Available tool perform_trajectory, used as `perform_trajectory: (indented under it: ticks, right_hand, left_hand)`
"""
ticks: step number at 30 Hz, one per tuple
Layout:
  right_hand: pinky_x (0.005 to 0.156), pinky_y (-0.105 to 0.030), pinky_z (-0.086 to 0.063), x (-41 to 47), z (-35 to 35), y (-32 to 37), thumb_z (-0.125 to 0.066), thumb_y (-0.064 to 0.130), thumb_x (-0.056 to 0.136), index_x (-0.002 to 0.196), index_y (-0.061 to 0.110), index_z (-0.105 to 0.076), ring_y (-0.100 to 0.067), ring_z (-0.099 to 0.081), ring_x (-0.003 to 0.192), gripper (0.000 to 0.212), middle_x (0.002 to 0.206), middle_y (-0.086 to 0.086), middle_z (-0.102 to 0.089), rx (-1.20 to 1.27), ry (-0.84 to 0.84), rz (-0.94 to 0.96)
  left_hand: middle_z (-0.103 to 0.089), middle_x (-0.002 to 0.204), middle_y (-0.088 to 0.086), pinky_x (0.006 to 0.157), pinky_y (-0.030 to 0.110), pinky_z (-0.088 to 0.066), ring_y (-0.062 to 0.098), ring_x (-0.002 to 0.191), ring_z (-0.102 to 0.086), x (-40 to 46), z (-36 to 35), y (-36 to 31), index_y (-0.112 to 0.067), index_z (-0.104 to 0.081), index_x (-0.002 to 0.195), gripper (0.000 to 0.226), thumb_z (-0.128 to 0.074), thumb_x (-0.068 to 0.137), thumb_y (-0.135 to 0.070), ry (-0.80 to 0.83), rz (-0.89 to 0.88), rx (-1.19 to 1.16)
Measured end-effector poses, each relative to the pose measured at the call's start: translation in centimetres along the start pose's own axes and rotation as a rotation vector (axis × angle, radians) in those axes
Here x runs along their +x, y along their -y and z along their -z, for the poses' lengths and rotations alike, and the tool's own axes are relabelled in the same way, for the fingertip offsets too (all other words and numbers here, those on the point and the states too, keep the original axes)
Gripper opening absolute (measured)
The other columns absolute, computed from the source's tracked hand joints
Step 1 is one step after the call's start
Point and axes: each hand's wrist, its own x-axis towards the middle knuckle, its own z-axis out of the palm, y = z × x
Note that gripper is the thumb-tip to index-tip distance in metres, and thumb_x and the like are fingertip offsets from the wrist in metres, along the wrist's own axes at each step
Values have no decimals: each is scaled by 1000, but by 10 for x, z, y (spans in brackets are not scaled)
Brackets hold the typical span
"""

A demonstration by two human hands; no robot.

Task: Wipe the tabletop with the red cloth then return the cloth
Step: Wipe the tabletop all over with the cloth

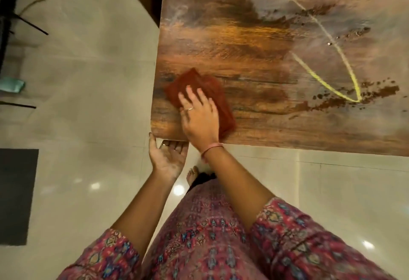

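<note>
A red cloth [203, 87] lies flat on the near left corner of the brown wood-grain tabletop [254, 42]. My right hand [200, 118] presses down on the cloth with its fingers spread, covering its near half. My left hand [166, 157] is cupped palm up just below the table's near edge at the corner, holding nothing. A grey dusty film with yellow streaks [327, 84] and dark specks [345, 100] covers the right part of the tabletop.
Glossy pale tiled floor [88, 113] surrounds the table. A dark mat [15, 195] lies at the left, black stand legs [31, 25] and a cable at the far left, and a teal object [13, 85] near them. My bare foot [192, 174] stands by the table.
</note>
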Motion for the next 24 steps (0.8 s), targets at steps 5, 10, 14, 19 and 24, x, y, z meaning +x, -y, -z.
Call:
perform_trajectory:
  ticks: [5,10,14,19,24]
  right_hand:
    - [116,-37,-16,-55,-13,7,-45,21,94,140,28,-46,-16,-25,144,47,153,6,-35,-5,233,352]
    - [115,-44,-27,-23,43,-73,-49,6,93,136,20,-54,-25,-33,141,45,149,-1,-43,39,-4,-6]
    - [115,-42,-23,15,36,-45,-43,13,95,143,24,-43,-24,-23,145,49,156,0,-31,-39,-154,-368]
    - [117,-43,-18,-42,-12,18,-40,16,89,143,28,-43,-21,-21,146,54,156,4,-31,-28,176,189]
    - [114,-43,-25,-85,39,-83,-52,8,90,139,22,-49,-25,-32,142,51,150,-1,-41,47,53,66]
  left_hand:
    - [-63,115,9,91,32,-47,21,105,-60,-2,14,-19,-12,-59,118,40,-35,98,-37,37,24,-15]
    - [-67,105,10,79,34,-52,23,102,-63,-5,13,-22,-8,-60,107,38,-44,96,-41,-44,26,34]
    - [-65,108,11,79,34,-53,23,102,-63,-10,8,-16,-7,-59,111,47,-45,94,-48,-24,46,19]
    - [-65,111,9,87,37,-48,24,104,-61,-13,5,0,-13,-59,113,61,-33,90,-64,26,119,59]
    - [-52,126,15,81,41,-48,29,106,-56,-13,1,11,-9,-40,137,79,-30,88,-70,14,140,12]
